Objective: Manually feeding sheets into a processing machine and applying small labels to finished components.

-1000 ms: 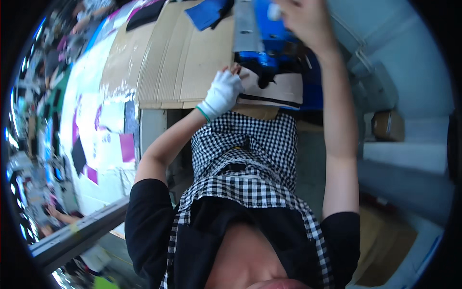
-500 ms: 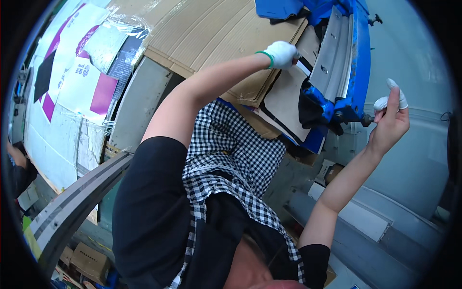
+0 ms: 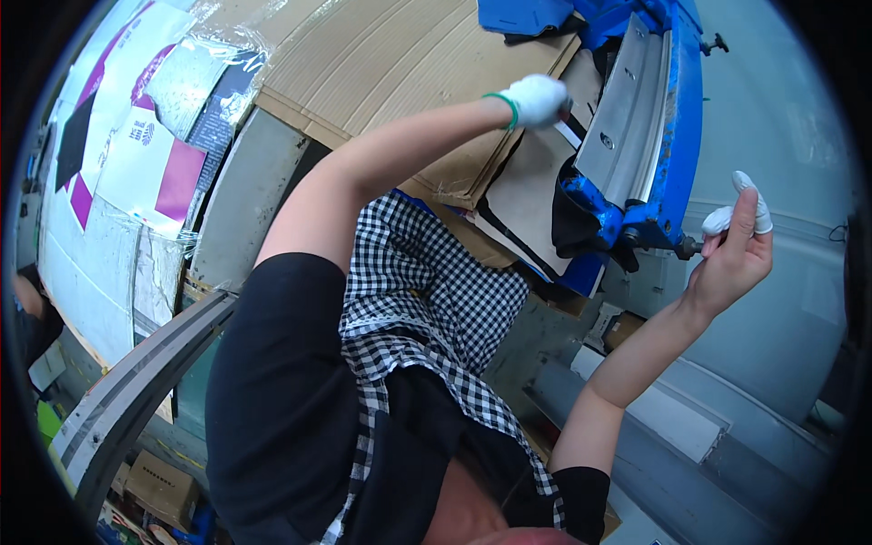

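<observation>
Lower in the frame than before, the right hand (image 3: 738, 250) sits by the blue machine (image 3: 679, 136); the gloved left hand (image 3: 536, 100) is at the pale sheet (image 3: 522, 195), upper centre. I cannot tell either's grip; the sheet looks placed, work seemingly unfinished.

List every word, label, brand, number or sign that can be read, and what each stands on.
None legible enough to quote.
White and magenta sheet: characters and an emblem, too small to read.
Dark gray board beside it: fine pale marks, too small.
Cardboard box at lower left: a row of dark marks, too small.
Blue machine and white glove: no lettering visible.
</observation>
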`<state>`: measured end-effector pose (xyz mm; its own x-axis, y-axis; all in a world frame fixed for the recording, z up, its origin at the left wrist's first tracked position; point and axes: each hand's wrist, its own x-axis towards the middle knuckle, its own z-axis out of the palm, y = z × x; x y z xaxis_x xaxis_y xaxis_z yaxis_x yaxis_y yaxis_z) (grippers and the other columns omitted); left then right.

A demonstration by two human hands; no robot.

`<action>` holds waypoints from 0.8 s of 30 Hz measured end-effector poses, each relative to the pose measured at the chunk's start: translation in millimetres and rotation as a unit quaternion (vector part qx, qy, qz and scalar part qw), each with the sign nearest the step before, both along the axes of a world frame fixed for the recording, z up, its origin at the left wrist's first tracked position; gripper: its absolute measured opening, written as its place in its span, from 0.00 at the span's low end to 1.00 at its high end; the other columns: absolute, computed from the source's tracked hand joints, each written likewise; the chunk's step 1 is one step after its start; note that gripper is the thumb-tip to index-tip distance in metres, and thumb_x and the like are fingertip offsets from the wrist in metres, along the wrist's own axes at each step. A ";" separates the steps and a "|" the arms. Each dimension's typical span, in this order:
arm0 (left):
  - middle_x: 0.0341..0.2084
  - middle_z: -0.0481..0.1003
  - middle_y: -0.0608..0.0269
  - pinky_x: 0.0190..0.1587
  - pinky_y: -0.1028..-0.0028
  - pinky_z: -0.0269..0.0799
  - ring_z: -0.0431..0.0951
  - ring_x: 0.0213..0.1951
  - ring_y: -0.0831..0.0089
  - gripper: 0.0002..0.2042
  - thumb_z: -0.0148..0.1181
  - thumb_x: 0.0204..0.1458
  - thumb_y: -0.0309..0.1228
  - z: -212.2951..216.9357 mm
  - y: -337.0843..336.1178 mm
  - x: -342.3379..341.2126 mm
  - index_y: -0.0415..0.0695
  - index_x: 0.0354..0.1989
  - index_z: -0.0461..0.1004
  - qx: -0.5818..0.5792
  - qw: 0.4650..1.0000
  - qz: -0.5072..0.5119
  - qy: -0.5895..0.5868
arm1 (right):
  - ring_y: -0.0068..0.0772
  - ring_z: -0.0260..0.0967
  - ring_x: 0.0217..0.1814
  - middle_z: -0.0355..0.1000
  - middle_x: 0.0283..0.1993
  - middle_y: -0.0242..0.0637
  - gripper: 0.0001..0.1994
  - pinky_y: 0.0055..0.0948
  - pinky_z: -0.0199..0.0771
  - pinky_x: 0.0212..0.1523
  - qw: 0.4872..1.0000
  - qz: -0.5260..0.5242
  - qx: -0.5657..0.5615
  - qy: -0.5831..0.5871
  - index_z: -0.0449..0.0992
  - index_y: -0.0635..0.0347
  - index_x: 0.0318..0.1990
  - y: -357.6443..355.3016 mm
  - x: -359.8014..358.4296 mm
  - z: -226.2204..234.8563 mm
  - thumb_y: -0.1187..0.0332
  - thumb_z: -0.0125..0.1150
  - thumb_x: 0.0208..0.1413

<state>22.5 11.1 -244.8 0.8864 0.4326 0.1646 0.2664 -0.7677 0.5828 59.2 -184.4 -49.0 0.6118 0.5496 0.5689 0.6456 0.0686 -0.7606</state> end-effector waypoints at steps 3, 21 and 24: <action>0.26 0.73 0.58 0.38 0.65 0.71 0.74 0.29 0.59 0.08 0.51 0.46 0.25 -0.4 -8.9 -10.4 0.45 0.34 0.75 0.068 0.990 -0.095 0.074 | 0.11 0.54 0.11 0.73 0.22 0.33 0.09 0.10 0.48 0.10 1.000 -0.006 0.013 -0.001 0.75 0.66 0.37 2.3 -0.8 0.4 0.69 0.54 0.54; 0.29 0.72 0.56 0.37 0.67 0.72 0.74 0.31 0.59 0.12 0.52 0.43 0.22 -15.3 -16.9 -18.4 0.45 0.38 0.73 0.088 0.994 -0.054 0.019 | 0.11 0.54 0.11 0.73 0.25 0.34 0.08 0.10 0.48 0.09 1.000 0.009 0.023 -0.002 0.76 0.65 0.36 3.1 -1.1 -1.5 0.69 0.55 0.54; 0.30 0.73 0.57 0.37 0.68 0.72 0.74 0.31 0.60 0.13 0.50 0.44 0.21 -15.3 -18.2 -20.3 0.46 0.40 0.72 0.096 0.995 -0.017 0.006 | 0.12 0.56 0.11 0.75 0.29 0.37 0.08 0.10 0.49 0.09 1.000 0.015 0.015 0.000 0.75 0.65 0.36 -2.6 -0.3 -2.1 0.69 0.55 0.54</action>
